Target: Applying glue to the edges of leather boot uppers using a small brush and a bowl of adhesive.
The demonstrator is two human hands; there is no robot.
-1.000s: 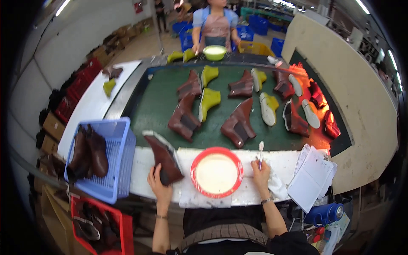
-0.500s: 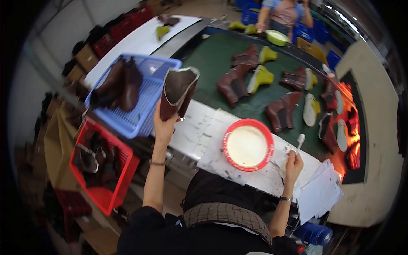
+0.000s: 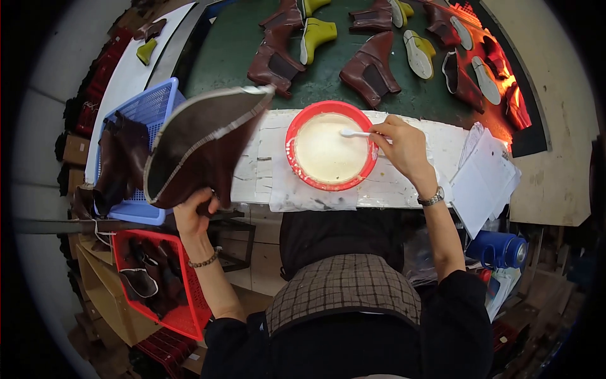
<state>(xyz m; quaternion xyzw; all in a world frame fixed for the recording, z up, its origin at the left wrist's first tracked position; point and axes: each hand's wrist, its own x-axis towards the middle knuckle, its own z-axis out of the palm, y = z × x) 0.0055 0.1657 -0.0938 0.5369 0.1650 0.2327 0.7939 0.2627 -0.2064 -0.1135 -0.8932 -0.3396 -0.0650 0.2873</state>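
My left hand (image 3: 194, 215) is closed around a brown leather boot upper (image 3: 233, 148), which is raised with its wide opening and pale inner edge facing me. My right hand (image 3: 407, 150) pinches a small white toothbrush (image 3: 355, 133). Its head is at the cream-coloured liquid (image 3: 325, 155) in a red bowl (image 3: 291, 142); whether the bristles dip in cannot be made out. The bowl stands on the white work surface (image 3: 252, 170) in front of me.
Brown boot uppers (image 3: 372, 66) and yellow-green wedge soles (image 3: 315, 39) lie on a green belt (image 3: 221, 54) beyond the bowl, running toward an orange glow. At left are a blue basket (image 3: 165, 104) and a red crate (image 3: 192, 309). White papers (image 3: 483, 174) and a blue flask (image 3: 495, 249) sit right.
My right hand has brought the toothbrush leftward over the bowl. My left hand has brought the boot upper nearer, its opening turned more toward me. The view has tilted down.
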